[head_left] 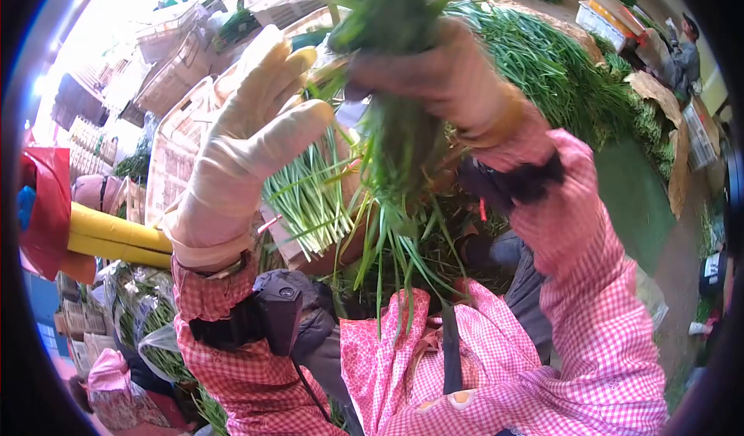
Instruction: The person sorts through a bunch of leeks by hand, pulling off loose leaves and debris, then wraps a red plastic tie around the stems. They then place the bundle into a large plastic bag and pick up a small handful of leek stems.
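Observation:
My right hand [457,87], in a glove, grips a bunch of garlic chives [403,137] and holds it up in front of me. The bunch is blurred, and its loose leaf ends hang down toward my lap. To the left, my left hand [240,149] wears a pale rubber glove. Its fingers are apart and nothing is in them. Below and between the hands lies a bundle of cut chives [310,203], its pale stem ends toward me.
A large heap of chives [542,72] spreads at the upper right beside a green surface [632,188]. Crates [174,56] are stacked at the upper left. One co-worker [682,56] is at the far right, another person [116,393] at the lower left. A yellow tube-like shape [116,234] juts in near my left wrist.

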The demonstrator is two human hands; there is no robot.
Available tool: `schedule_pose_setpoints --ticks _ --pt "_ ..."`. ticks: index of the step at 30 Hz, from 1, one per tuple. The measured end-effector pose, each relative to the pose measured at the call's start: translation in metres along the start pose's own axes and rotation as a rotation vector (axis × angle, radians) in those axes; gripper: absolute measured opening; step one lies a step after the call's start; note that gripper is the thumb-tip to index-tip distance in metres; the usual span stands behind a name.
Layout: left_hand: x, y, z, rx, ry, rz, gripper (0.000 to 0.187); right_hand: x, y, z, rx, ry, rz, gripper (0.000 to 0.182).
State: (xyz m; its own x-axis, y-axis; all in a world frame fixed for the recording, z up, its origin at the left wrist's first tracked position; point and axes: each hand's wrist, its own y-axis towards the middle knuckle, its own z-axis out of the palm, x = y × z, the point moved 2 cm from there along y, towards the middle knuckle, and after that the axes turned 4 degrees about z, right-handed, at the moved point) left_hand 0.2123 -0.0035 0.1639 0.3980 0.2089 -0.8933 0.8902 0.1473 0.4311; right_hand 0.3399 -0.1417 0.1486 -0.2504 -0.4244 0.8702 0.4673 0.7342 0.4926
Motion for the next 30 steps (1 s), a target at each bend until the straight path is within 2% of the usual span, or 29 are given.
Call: schedule_pose_setpoints --ticks 1,3,4,7,10,11,12,13,14,15,17,18,21,22,25,26,28,30 --pt "0.001 -0.002 0.000 0.001 -0.012 -0.030 0.063 -0.006 0.000 -0.011 0.024 0.237 -0.088 0.027" --pt "-0.003 -0.001 0.010 0.017 -0.039 -0.087 0.081 0.017 -0.004 -0.012 0.093 -0.207 0.195 0.032" --pt "-0.005 0.002 0.019 0.073 -0.124 -0.096 0.078 0.012 -0.010 -0.007 0.095 -0.281 -0.078 0.024" --pt "-0.002 0.003 0.036 0.183 -0.320 -0.098 0.069 -0.006 -0.006 0.020 0.136 0.098 -0.260 0.020" --pt "0.020 0.007 0.034 0.069 -0.468 0.026 0.065 0.003 -0.005 0.024 0.276 0.267 -0.136 0.029" --pt "0.022 0.005 0.031 -0.030 -0.400 0.036 0.057 0.008 0.000 0.023 0.327 0.314 -0.105 0.033" --pt "0.024 0.001 0.028 -0.033 -0.282 0.057 0.053 0.010 0.005 0.023 0.381 0.363 -0.067 0.038" --pt "0.026 -0.002 0.029 -0.009 -0.386 0.052 0.046 0.010 0.012 0.025 0.433 0.412 -0.025 0.043" --pt "0.024 -0.004 0.033 0.015 -0.492 0.044 0.040 -0.008 0.032 0.045 0.523 0.994 0.319 0.018" --pt "0.022 -0.007 0.038 0.038 -0.595 0.033 0.034 -0.014 0.028 0.031 0.481 0.436 0.237 0.025" --pt "0.027 -0.018 0.035 -0.102 -0.726 -0.137 0.029 0.047 0.009 0.020 0.333 -0.662 0.047 0.040" --pt "-0.001 -0.015 0.053 0.045 -0.767 -0.199 0.029 0.058 0.001 0.019 0.282 -0.780 -0.017 0.041" --pt "-0.003 -0.018 0.049 0.115 -0.254 -0.192 0.059 0.043 -0.007 0.014 0.283 -0.424 -0.112 0.044" --pt "-0.011 -0.013 0.047 0.199 -0.069 -0.164 0.060 0.032 -0.009 0.015 0.300 -0.267 -0.128 0.046" --pt "-0.007 -0.023 0.043 0.270 -0.124 -0.085 0.057 0.025 -0.010 0.015 0.328 -0.066 -0.138 0.050" --pt "-0.006 -0.025 0.055 0.067 -0.174 -0.111 0.050 0.022 -0.011 0.013 0.329 -0.044 -0.138 0.051" --pt "-0.001 -0.021 0.068 -0.003 -0.062 -0.173 0.043 0.007 -0.010 0.010 0.316 -0.090 -0.106 0.055" --pt "-0.004 -0.024 0.067 0.004 0.222 0.022 0.027 0.004 -0.013 0.009 0.316 -0.090 -0.117 0.058"
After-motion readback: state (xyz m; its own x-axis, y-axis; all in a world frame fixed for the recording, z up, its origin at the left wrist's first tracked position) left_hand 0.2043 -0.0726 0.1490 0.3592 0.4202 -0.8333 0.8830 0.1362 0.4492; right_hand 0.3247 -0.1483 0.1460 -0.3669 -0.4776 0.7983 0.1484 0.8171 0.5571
